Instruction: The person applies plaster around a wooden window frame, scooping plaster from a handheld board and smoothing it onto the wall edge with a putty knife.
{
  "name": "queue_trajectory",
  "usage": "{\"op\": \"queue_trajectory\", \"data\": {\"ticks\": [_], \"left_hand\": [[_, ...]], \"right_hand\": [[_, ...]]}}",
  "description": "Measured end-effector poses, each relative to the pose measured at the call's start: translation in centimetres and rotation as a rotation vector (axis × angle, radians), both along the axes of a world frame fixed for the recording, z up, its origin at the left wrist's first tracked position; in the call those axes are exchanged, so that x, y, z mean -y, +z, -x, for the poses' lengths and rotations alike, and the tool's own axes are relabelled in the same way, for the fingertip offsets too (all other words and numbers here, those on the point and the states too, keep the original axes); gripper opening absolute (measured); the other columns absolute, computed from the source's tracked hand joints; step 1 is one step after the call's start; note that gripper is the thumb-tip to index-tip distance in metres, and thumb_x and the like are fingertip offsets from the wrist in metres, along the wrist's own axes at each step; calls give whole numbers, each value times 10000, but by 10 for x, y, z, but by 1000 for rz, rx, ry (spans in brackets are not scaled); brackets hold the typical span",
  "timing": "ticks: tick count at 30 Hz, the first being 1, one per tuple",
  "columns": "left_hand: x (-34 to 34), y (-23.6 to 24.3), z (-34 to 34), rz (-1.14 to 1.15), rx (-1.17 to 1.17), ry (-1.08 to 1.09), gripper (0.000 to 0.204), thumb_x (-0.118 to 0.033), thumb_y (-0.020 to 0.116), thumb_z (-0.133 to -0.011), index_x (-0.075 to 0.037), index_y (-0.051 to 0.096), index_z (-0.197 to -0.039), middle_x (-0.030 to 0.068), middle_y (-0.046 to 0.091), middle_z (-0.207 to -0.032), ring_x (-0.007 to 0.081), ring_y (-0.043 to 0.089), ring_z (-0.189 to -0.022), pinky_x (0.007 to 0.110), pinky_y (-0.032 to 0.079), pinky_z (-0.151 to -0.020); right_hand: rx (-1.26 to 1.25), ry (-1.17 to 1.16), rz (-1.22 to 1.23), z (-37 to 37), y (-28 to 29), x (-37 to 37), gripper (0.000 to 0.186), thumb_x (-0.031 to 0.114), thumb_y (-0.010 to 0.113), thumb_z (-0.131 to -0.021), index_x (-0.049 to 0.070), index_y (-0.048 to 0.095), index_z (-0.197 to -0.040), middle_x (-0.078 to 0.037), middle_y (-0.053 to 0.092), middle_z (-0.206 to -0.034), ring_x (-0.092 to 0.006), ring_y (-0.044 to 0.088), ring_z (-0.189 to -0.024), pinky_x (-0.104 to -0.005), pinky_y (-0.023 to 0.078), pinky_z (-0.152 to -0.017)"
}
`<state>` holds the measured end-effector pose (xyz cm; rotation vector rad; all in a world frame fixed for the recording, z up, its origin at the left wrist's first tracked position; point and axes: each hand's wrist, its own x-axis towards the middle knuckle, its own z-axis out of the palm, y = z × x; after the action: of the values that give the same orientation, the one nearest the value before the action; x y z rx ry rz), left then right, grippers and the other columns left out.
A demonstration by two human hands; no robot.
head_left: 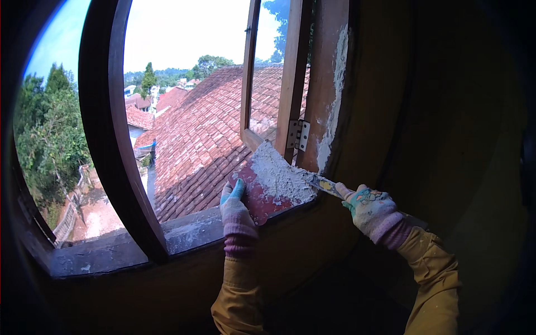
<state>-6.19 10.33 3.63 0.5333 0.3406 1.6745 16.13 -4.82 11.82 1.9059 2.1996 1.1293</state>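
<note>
My left hand point(236, 212), in a pale glove with blue fingertips and a purple cuff, grips the left edge of a red flat board point(251, 198). A thick spread of greyish-white putty point(279, 172) covers much of the board's upper and right side. My right hand point(373, 212), gloved and smeared with putty, is closed round the handle of a putty knife point(328, 186). The knife's blade end meets the putty at the board's right edge and is partly hidden by it. Both hands are near the window's lower right corner.
A wooden window frame point(114, 139) spans the left, with a putty-marked sill point(192, 229). The glazed sash point(287, 84) stands open on a metal hinge point(298, 135). A rough putty strip point(336, 100) runs down the right jamb. Outside lies a tiled roof point(206, 134).
</note>
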Motion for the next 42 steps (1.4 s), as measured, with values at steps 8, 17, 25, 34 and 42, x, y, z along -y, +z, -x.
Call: {"op": "queue_trajectory", "data": {"ticks": [8, 17, 25, 34, 42], "left_hand": [[7, 0, 3, -28, -48, -8, 219, -137, 518, -867, -18, 535, -1051, 87, 598, -944, 193, 590, -798, 317, 507, -716], [18, 6, 2, -40, -139, 0, 262, -233, 498, -888, -27, 568, -1034, 47, 587, -958, 163, 565, -855, 304, 480, -764], [17, 7, 4, -78, -207, -4, 256, -235, 514, -879, -34, 572, -1026, 50, 590, -959, 159, 562, -858, 291, 465, -782], [17, 5, -3, -62, -201, -13, 263, -239, 517, -872, -27, 576, -1016, 57, 590, -947, 167, 567, -854, 296, 466, -784], [15, 4, 2, -78, -209, -18, 287, -239, 498, -886, -15, 558, -1054, 57, 586, -955, 161, 564, -867, 286, 470, -781]], "right_hand": [[-741, 136, -449, -7, -98, -20, 462, 286, 511, -883, 85, 409, -1286, -131, 576, -939, -231, 574, -806, -290, 475, -687], [-1258, 275, -477, 25, -153, -64, 426, 213, 525, -880, 54, 435, -1265, -151, 548, -1097, -237, 548, -935, -333, 422, -845], [-1099, 159, -591, 32, -152, -73, 433, 284, 541, -864, 143, 454, -1264, -177, 540, -1143, -313, 536, -1034, -363, 426, -872], [-1165, -62, -581, 19, -201, -120, 476, 326, 590, -835, 176, 460, -1267, -76, 611, -1025, -170, 595, -753, -273, 468, -674], [-1481, 151, -607, 31, -163, -91, 460, 252, 593, -842, 200, 454, -1277, -71, 626, -943, -135, 560, -680, -261, 449, -627]]}}
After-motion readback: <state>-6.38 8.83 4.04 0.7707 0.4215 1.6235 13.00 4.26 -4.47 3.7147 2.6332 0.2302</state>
